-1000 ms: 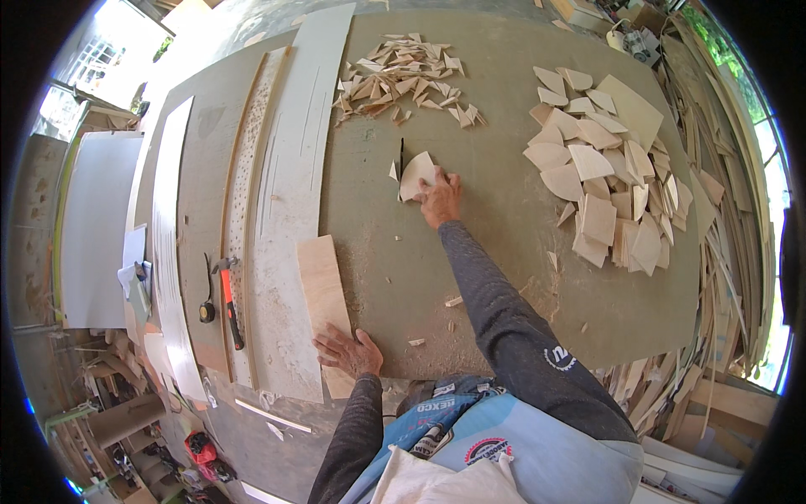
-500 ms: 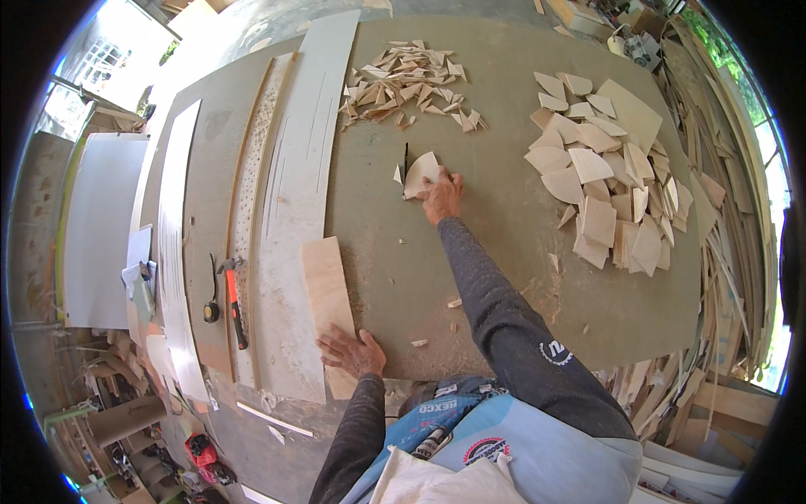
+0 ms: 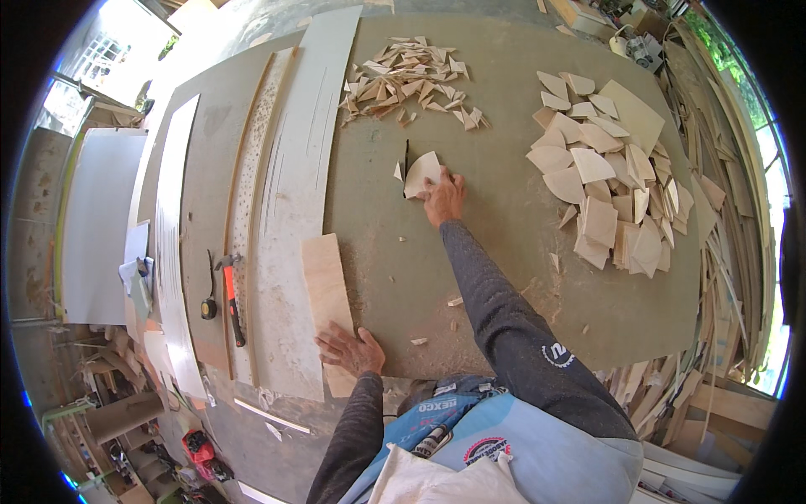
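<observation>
- Plywood offcut [image 3: 422, 172], one curved pale piece, lies flat near the middle of the green table [image 3: 504, 277], with a thin dark slot just at its left edge.
- Right hand [image 3: 445, 197] rests on the near edge of that offcut; its fingers lie close together, pressing down on the wood rather than wrapped around it.
- Left hand [image 3: 351, 350] lies palm down at the table's near edge, fingers spread wide over the near end of one narrow plywood strip [image 3: 327, 302].
- Two heaps of cut pieces sit farther out: a pile of small scraps [image 3: 411, 80] beyond the offcut, and a stack of larger cut shapes [image 3: 604, 189] well off to its right. The pieces in each are too many to count.
- A few loose chips lie between the two hands.
- Long pale boards [image 3: 294, 185] run along the left side of the table.
- One red-handled hammer [image 3: 231, 298] and one tape measure [image 3: 208, 308] lie just beside each other left of the strip.
</observation>
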